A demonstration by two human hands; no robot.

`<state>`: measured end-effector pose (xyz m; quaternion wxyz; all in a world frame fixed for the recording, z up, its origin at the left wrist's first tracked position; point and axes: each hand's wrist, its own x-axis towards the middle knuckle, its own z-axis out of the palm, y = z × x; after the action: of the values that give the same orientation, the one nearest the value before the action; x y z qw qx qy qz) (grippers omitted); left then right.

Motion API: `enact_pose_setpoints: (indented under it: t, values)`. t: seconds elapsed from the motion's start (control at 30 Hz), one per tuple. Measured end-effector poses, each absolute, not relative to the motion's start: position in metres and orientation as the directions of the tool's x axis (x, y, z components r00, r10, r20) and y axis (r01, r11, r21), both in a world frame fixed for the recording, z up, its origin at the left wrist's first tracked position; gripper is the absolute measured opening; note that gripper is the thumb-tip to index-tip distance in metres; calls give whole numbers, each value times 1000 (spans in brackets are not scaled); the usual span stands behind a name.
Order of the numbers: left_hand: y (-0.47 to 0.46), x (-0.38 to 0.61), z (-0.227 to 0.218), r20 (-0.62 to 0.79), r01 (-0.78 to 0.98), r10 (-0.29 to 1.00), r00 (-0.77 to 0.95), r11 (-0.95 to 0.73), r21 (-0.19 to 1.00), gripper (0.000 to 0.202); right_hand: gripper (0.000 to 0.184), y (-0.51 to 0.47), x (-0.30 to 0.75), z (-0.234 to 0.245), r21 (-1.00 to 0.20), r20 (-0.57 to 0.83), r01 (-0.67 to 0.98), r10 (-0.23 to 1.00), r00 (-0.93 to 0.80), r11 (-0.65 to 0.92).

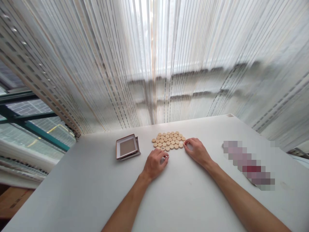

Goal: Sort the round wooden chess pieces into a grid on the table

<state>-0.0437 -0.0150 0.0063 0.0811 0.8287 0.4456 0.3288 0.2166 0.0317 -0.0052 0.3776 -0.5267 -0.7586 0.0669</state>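
Note:
Several round pale wooden discs point(169, 140) lie packed flat in a cluster on the white table point(96, 187). My left hand point(155, 163) rests at the cluster's near edge, fingers curled and pinching a disc with a dark mark point(163, 148). My right hand point(196, 150) sits at the cluster's right edge, fingers bent, fingertips touching an outer disc point(183, 139).
A shallow square box with its lid point(127, 147) lies left of the discs. A blurred-out flat object point(248, 164) lies to the right on the table. Striped sheer curtains point(154, 64) hang behind the table's far edge, with a window at the left.

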Motion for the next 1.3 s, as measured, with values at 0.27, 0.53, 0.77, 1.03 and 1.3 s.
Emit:
enact_pose_setpoints:
  t: [0.27, 0.53, 0.77, 1.03, 1.3]
  values:
    - [-19, -37, 6, 324, 486, 925, 202, -381, 786, 20, 13, 10, 201, 4, -614, 577, 520, 787, -216, 593]
    - [-29, -21, 3, 60, 27, 967, 249, -69, 997, 41, 20, -18, 178, 8, -554, 635, 382, 672, -381, 740]
    - [-27, -21, 4, 65, -36, 952, 298, -57, 998, 37, 29, -20, 174, 4, -521, 649, 347, 626, -431, 779]
    - [-28, -21, 6, 95, 22, 953, 286, -106, 994, 35, 24, -20, 175, 5, -636, 548, 367, 732, -404, 679]
    - [-28, -20, 7, 122, 45, 950, 286, -140, 989, 31, 18, -23, 176, 8, -711, 466, 362, 790, -399, 603]
